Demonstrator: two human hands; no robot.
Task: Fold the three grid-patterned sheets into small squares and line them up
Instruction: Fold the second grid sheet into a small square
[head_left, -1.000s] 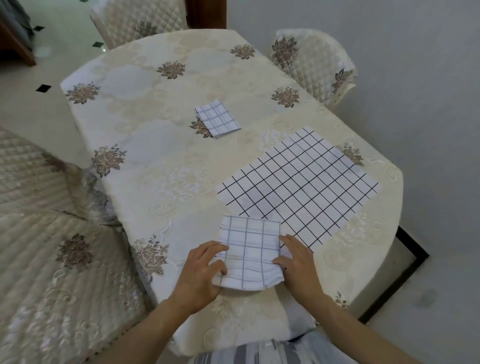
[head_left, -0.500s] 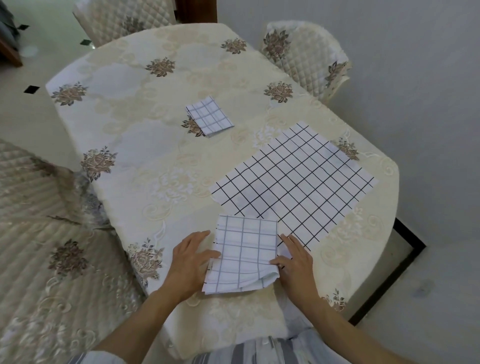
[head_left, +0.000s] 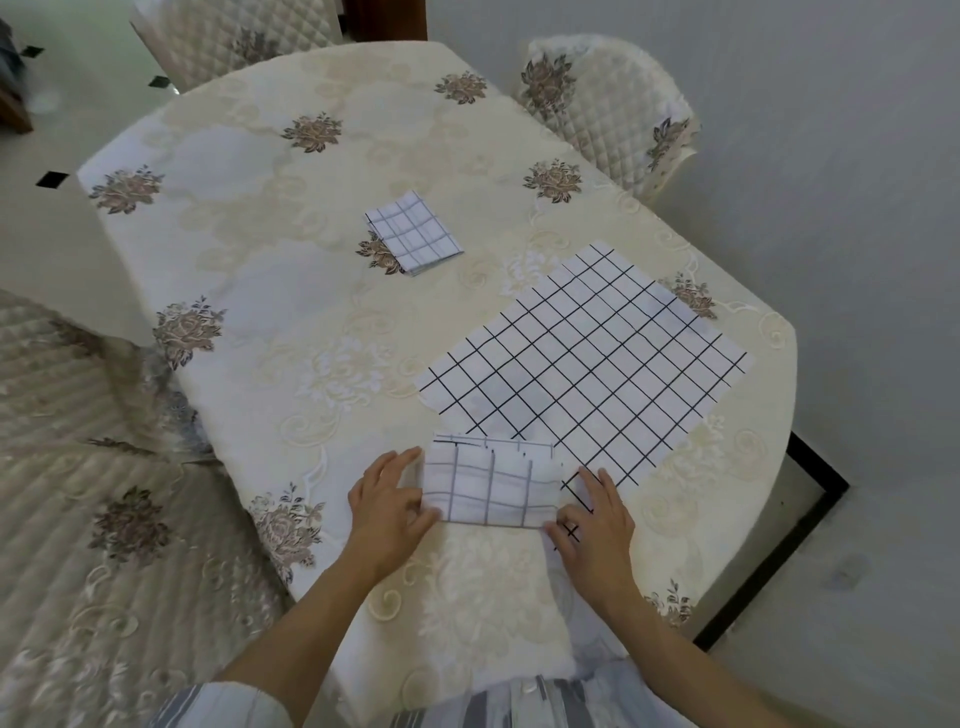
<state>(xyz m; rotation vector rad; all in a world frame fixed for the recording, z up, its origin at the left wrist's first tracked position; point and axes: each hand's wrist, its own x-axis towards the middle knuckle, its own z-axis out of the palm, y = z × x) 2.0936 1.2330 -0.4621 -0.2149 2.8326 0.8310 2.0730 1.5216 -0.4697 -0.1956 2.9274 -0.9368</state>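
I am flattening the sheet (head_left: 491, 488), just folded to half its height, at the near corner of the flat sheet (head_left: 587, 364), left hand (head_left: 389, 499) and right hand (head_left: 592, 514) pressing its ends with straight fingers. Judging by the square (head_left: 413, 231) beyond the flat sheet, one fold is remaining

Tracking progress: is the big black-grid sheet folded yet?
No, the large black-grid sheet lies spread flat, unfolded, on the tablecloth.

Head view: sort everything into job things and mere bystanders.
Job: folded square; half-folded sheet; flat sheet; left hand; right hand.
Bystanders: tablecloth; chairs.
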